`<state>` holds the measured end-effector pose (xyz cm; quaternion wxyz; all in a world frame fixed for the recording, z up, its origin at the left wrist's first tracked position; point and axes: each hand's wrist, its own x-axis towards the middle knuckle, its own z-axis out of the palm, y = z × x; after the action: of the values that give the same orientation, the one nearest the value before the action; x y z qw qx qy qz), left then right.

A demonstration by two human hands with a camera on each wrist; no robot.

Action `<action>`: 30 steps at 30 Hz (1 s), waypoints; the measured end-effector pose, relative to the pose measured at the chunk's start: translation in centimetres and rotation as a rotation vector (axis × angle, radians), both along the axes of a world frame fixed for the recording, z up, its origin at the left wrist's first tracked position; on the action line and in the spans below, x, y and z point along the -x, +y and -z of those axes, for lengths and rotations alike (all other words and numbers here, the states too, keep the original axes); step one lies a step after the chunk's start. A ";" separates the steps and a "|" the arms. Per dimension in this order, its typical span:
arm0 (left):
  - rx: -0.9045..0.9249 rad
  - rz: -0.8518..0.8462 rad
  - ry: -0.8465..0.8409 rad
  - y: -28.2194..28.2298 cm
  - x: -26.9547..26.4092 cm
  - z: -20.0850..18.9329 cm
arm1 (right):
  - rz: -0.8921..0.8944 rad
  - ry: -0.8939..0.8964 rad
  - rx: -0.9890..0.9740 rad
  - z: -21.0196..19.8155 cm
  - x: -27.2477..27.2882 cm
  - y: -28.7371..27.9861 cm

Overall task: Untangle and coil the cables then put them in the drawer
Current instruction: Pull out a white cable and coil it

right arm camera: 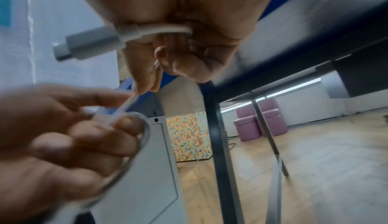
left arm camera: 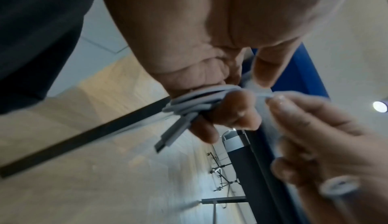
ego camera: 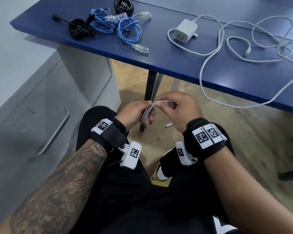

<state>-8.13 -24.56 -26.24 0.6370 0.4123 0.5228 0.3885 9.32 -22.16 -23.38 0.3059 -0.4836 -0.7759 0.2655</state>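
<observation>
Over my lap, below the table edge, my left hand [ego camera: 147,114] grips a small coil of white cable [ego camera: 146,114]. In the left wrist view the left hand [left arm camera: 252,93] has its fingers curled round the coil [left arm camera: 195,101], and a USB plug [left arm camera: 168,139] sticks out beneath it. My right hand [ego camera: 169,105] pinches the strand leaving the coil. The cable's other plug [right arm camera: 88,43] juts from the right hand [right arm camera: 166,73], whose fingers curl over the cable. The grey drawer cabinet [ego camera: 41,102] stands at my left, drawers closed.
On the blue table [ego camera: 176,65] lie tangled blue network cables [ego camera: 125,27], black cable bundles [ego camera: 79,28], and a white charger [ego camera: 185,31] with a long loose white cable [ego camera: 203,70]. A black table leg [ego camera: 149,92] stands just beyond my hands.
</observation>
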 end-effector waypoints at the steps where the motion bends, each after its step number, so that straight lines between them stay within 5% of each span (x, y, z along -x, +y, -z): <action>1: 0.034 0.042 -0.038 -0.1 -0.2 -0.2 | 0.032 0.005 0.003 0.3 -0.4 0.4; 4: 0.079 0.129 -0.188 -0.2 -0.1 -0.5 | -0.001 0.018 0.127 1.0 -0.6 0.1; 8: 0.184 0.134 -0.485 -0.5 0.1 -1.1 | -0.107 0.264 0.420 1.7 0.2 -1.2; 12: 0.213 0.121 -0.601 -0.6 0.8 -1.2 | -0.128 0.345 0.538 1.5 0.2 -1.4; 30: 0.029 -0.129 -0.142 -0.3 -1.1 -1.4 | -0.168 0.279 0.489 1.8 -0.1 -1.1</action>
<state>-7.07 -24.86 -24.87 0.6520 0.3398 0.5075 0.4493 9.39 -23.30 -25.19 0.2609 -0.4360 -0.6768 0.5328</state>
